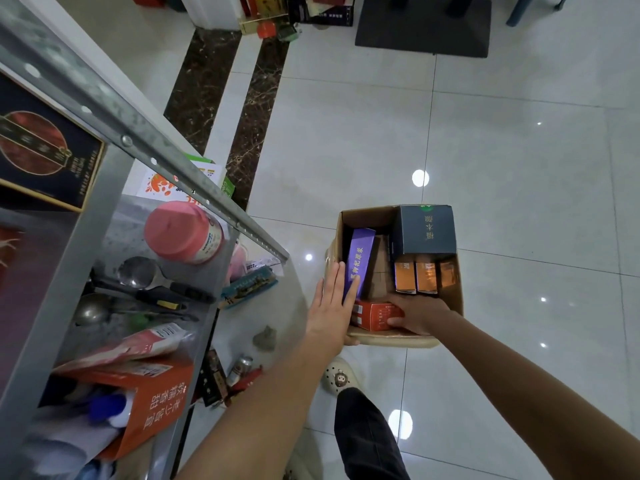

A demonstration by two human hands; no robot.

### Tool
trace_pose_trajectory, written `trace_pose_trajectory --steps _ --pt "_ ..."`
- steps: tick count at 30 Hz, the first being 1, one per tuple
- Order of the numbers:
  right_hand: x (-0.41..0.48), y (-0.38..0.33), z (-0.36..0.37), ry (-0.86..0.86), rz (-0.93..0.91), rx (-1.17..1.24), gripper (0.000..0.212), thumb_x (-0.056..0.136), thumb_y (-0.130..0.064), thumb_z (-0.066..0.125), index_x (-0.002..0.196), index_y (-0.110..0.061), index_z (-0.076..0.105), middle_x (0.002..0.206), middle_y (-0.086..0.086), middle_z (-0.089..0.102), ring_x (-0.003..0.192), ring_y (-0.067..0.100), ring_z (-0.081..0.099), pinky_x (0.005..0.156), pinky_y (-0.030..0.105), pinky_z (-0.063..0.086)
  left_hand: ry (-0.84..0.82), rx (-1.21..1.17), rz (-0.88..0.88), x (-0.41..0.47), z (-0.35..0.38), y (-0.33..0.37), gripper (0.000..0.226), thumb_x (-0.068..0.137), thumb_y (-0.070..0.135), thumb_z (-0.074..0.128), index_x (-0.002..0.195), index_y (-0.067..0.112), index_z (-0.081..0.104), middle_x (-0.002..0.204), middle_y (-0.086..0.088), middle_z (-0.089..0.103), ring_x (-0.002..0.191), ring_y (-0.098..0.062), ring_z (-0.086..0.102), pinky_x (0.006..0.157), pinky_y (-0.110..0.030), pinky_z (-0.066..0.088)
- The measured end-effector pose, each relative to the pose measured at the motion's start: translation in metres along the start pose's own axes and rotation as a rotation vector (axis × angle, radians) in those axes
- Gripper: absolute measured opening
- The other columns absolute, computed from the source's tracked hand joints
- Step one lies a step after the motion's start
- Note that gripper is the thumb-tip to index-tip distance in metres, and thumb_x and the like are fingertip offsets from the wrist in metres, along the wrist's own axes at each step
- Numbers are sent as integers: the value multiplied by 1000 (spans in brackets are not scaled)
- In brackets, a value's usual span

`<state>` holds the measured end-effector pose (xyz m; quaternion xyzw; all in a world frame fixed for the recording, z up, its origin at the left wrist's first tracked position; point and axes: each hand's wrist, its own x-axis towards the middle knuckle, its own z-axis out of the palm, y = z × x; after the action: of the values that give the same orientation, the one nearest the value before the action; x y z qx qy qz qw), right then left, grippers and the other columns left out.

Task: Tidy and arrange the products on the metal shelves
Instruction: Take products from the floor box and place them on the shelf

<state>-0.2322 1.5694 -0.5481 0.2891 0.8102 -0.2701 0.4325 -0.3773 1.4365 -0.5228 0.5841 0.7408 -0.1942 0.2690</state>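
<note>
Right hand (419, 311), lower centre of the frame: fingers and thumb curl round a red box (375, 315), gripping it. The red box lies flat inside a cardboard carton (454, 301), against its near wall. Left hand (334, 306): fingers straight and flat, open, resting against the carton's left rim and an upright purple box (362, 261). Further in the carton stand three orange boxes (420, 277) and, behind them, a dark blue box (427, 230). The carton sits on a white tiled floor (519, 150). The metal shelves (156, 143) fill the left of the frame, holding a pink-lidded jar (183, 232), spoons (138, 271) and an orange package (156, 400).
</note>
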Motion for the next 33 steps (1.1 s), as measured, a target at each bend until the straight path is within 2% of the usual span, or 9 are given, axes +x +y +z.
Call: trace_pose_trajectory --steps 3,8,11,13,16,18,24,28,33 --pt "3 -2 -6 -5 14 -120 65 93 -61 45 150 -40 21 141 5 51 124 26 52 99 41 46 8 -6 4 0 1 0 128 79 58 69 148 13 -29 145 -22 -44 135 -36 -41 110 -45 -20" --pt "-1 -5 -18 -13 26 -307 69 91 -65 45 147 -27 33 134 6 55 120 26 55 93 37 44 9 -20 2 0 0 0 126 80 57 68 147 12 -29 143 -22 -45 136 -35 -40 110 -45 -19" --pt "0 -8 -24 -19 53 -310 78 85 -74 45 145 -24 38 133 5 56 120 25 54 96 39 43 12 -37 -4 -1 0 1 126 80 57 68 148 13 -29 146 -21 -43 136 -34 -40 109 -44 -21" --pt "3 -9 -17 -67 72 -168 87 81 -77 48 148 -23 31 142 6 50 128 28 49 102 41 39 22 -40 -6 -1 1 1 126 80 57 68 148 14 -28 148 -21 -42 137 -34 -39 108 -43 -21" --pt "9 -5 -2 -136 75 285 104 76 -70 62 152 -20 12 154 8 34 138 29 38 112 45 35 29 -28 -4 -1 2 1 125 81 57 68 149 13 -28 149 -21 -41 137 -34 -39 109 -43 -20" --pt "10 -2 4 -98 58 374 109 70 -74 64 151 -23 11 155 7 33 138 29 37 112 48 36 26 -33 -6 0 3 0 125 81 57 68 148 13 -28 148 -21 -42 137 -34 -40 110 -43 -20" --pt "5 -7 -7 -73 -16 -85 83 80 -83 37 149 -44 11 153 6 35 134 34 41 107 59 35 9 -30 -10 1 2 1 125 81 56 67 148 13 -29 148 -21 -43 136 -34 -40 113 -45 -17" --pt "4 -7 -13 -134 7 34 82 76 -86 39 146 -48 18 154 8 29 136 37 37 108 60 32 11 -17 -14 -1 1 1 125 81 57 66 147 13 -31 147 -21 -43 136 -34 -41 112 -45 -18" --pt "3 -17 -1 -13 -6 191 79 81 -70 56 142 -28 29 146 9 42 128 30 47 105 43 42 10 -7 -23 0 2 1 126 82 54 69 145 13 -33 145 -21 -46 135 -35 -41 109 -45 -21"
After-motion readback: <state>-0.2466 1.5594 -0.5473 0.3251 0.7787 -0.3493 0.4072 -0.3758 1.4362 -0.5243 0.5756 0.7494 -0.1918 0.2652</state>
